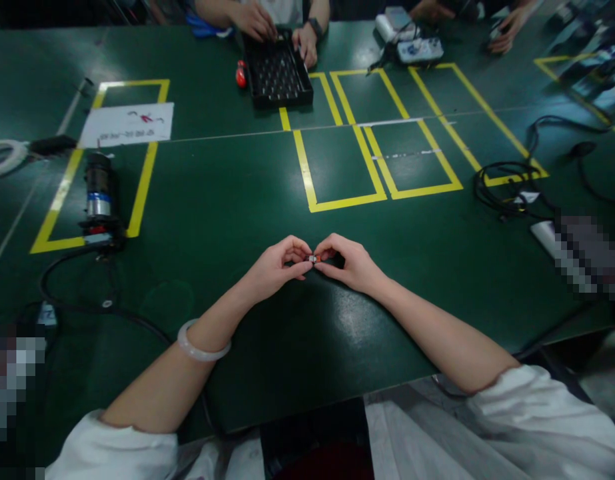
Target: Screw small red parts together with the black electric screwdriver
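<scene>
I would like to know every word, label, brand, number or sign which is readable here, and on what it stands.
None can be read with certainty.
White sheet: a line of dark characters, too blurred to read.
Black cylindrical device: no legible lettering.
White device at the top: any markings are too blurred.
Small held part: too tiny to tell.

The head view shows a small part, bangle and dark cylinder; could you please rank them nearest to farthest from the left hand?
1. Small part: held, right of the left hand.
2. Bangle: lower left of it.
3. Dark cylinder: far left.
</scene>
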{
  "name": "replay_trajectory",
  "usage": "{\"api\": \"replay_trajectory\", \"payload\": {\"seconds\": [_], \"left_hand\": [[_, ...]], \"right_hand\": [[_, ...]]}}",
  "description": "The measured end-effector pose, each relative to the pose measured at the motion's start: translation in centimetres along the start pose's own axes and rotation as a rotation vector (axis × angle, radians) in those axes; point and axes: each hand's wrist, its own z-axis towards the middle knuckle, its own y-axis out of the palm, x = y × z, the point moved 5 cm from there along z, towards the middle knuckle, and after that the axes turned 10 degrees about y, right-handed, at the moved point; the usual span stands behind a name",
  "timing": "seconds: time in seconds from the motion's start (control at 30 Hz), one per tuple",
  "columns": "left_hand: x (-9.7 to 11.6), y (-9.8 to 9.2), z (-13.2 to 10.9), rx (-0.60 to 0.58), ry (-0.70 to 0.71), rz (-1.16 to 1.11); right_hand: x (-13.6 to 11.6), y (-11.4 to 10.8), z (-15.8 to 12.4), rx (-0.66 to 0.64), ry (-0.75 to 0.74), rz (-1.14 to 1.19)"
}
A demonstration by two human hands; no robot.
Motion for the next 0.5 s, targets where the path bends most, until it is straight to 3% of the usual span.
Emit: {"api": "replay_trajectory", "payload": {"seconds": [0.13, 0.23, 0.3, 0.4, 0.5], "left_hand": [[0.1, -0.4, 0.2, 0.029, 0.0, 0.025], [0.7, -2.4, 0.3, 0.081, 0.037, 0.172], [1.7, -5.3, 0.0, 0.17, 0.095, 0.363], [3.5, -11.2, -1.6, 0.356, 0.114, 0.801], [4.5, -18.0, -5.0, 0.563, -0.122, 1.318]], "right_hand": [[0.6, -0.3, 0.2, 0.038, 0.023, 0.073], [0.9, -0.2, 0.3, 0.034, 0.04, 0.111], [0.9, -0.1, 0.2, 0.028, 0.04, 0.105], [0.9, -0.1, 0.2, 0.027, 0.04, 0.096], [0.9, -0.1, 0.2, 0.024, 0.047, 0.095]]}}
